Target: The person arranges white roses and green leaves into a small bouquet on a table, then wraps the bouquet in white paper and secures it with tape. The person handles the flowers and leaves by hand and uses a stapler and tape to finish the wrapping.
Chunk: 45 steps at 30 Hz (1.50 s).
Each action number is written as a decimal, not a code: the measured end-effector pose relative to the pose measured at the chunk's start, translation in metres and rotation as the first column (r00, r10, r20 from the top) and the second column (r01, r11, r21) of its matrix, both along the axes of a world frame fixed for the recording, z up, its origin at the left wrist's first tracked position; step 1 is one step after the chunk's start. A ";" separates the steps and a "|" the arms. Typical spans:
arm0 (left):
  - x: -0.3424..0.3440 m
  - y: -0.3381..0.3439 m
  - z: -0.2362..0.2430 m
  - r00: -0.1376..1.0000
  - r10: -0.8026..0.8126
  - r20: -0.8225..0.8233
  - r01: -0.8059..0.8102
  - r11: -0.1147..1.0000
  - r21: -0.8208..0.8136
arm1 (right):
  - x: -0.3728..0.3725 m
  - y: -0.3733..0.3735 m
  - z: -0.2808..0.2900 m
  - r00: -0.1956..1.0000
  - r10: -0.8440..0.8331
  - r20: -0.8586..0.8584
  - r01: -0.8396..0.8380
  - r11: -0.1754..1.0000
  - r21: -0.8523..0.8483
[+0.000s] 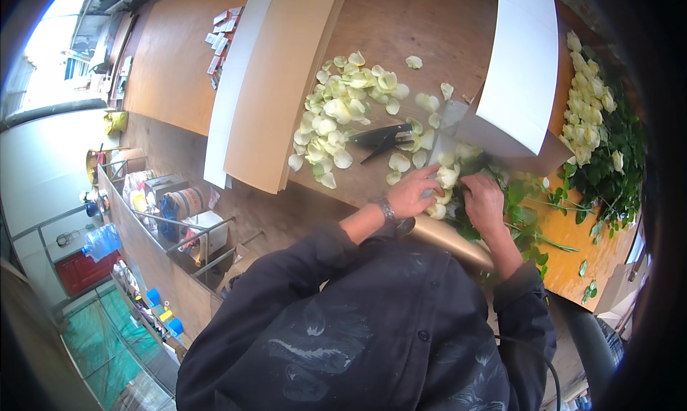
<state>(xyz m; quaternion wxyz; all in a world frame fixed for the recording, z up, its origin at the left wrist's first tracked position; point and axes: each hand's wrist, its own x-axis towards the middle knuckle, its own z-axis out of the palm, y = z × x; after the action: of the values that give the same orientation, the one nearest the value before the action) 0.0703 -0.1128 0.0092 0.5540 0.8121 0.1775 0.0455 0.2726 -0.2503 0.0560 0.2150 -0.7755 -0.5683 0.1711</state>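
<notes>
A small bunch of white roses (447, 176) with green leaves lies at the table's near edge, in front of my body. My left hand (413, 193), with a watch at the wrist, has its fingers curled round a rose head on the bunch's left side. On the other side, my right hand (484, 202) is closed at the leaves and stems; its fingertips are partly hidden, so what they pinch is unclear. Just beyond my left hand lies a black stapler (384, 137). Loose pale petals (333, 117) are heaped to its left, with more scattered around it.
A folded white cardboard sheet (521, 60) stands beyond the bunch. More white roses (588, 107) with leafy stems lie at the right. Stacked brown cardboard (283, 89) and several small boxes (222, 42) are to the left. A metal-framed rack (189, 232) holds assorted goods.
</notes>
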 end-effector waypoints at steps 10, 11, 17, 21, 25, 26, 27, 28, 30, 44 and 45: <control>-0.002 0.005 0.001 0.998 -0.056 -0.040 0.052 0.995 -0.084 | 0.003 -0.004 -0.027 0.998 -0.036 -0.056 0.035 0.999 -0.028; -0.002 0.005 0.002 0.999 -0.038 -0.019 0.036 0.995 -0.093 | 0.003 -0.005 -0.029 0.998 -0.014 -0.067 0.012 1.000 -0.027; 0.000 0.003 0.013 0.953 0.304 -0.010 -0.297 0.925 -0.237 | 0.002 -0.008 -0.031 0.999 0.034 0.031 -0.034 0.999 -0.011; 0.011 0.014 0.013 0.930 0.361 -0.069 -0.366 0.926 -0.090 | 0.000 -0.007 -0.030 0.995 0.048 0.092 -0.045 0.998 -0.034; 0.038 0.021 0.001 0.948 0.301 0.107 -0.313 0.941 0.125 | 0.000 -0.006 -0.030 0.991 0.068 0.115 -0.067 0.998 -0.009; 0.045 0.025 -0.002 0.959 0.264 0.107 -0.277 0.951 0.137 | -0.001 -0.007 -0.030 0.990 0.067 0.123 -0.069 0.998 0.010; 0.050 0.026 -0.006 0.970 0.229 0.080 -0.239 0.960 0.148 | -0.001 -0.007 -0.030 0.989 0.071 0.131 -0.074 0.997 0.020; 0.055 0.025 -0.008 0.970 0.223 0.100 -0.236 0.961 0.144 | -0.001 -0.007 -0.029 0.987 0.070 0.144 -0.075 0.997 0.029; 0.062 0.023 -0.012 0.976 0.213 0.054 -0.218 0.967 0.128 | -0.001 -0.007 -0.029 0.985 0.077 0.154 -0.085 0.995 0.049; 0.059 0.011 -0.003 0.984 0.169 0.063 -0.177 0.972 0.158 | 0.002 -0.004 -0.018 0.991 -0.044 -0.124 0.028 0.991 -0.130; 0.059 0.010 -0.002 0.985 0.158 0.073 -0.170 0.961 0.218 | 0.004 -0.004 -0.016 0.990 -0.065 -0.124 0.059 0.997 -0.050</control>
<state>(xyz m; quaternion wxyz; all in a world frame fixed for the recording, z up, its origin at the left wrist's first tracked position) 0.1291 -0.1028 0.0069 0.4583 0.8501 0.2226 0.1333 0.2768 -0.2540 0.0401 0.2377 -0.7853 -0.5253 0.2257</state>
